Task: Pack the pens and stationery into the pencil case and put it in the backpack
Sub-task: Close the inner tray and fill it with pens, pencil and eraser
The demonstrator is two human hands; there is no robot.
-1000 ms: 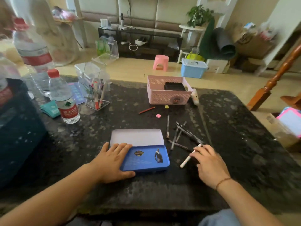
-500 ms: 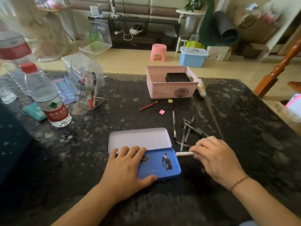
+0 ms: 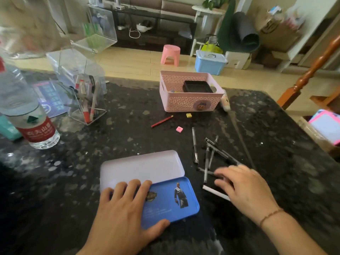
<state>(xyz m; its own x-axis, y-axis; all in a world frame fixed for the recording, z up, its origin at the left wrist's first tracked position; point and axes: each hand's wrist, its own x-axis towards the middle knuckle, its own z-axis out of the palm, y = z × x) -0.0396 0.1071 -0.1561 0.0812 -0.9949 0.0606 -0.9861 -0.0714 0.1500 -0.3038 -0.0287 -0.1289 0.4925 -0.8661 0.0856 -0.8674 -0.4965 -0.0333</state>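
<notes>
The blue hinged tin pencil case (image 3: pixel 171 201) is lying open near me; my left hand (image 3: pixel 125 208) is pressing flat on it, my right hand (image 3: pixel 246 190) is loosely gripping a white pen (image 3: pixel 214 192).

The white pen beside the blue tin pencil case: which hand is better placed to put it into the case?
The right hand. Its fingers are already at the white pen, though blur hides the grip. The left hand lies flat on the blue tin pencil case, apparently steadying it.
</notes>
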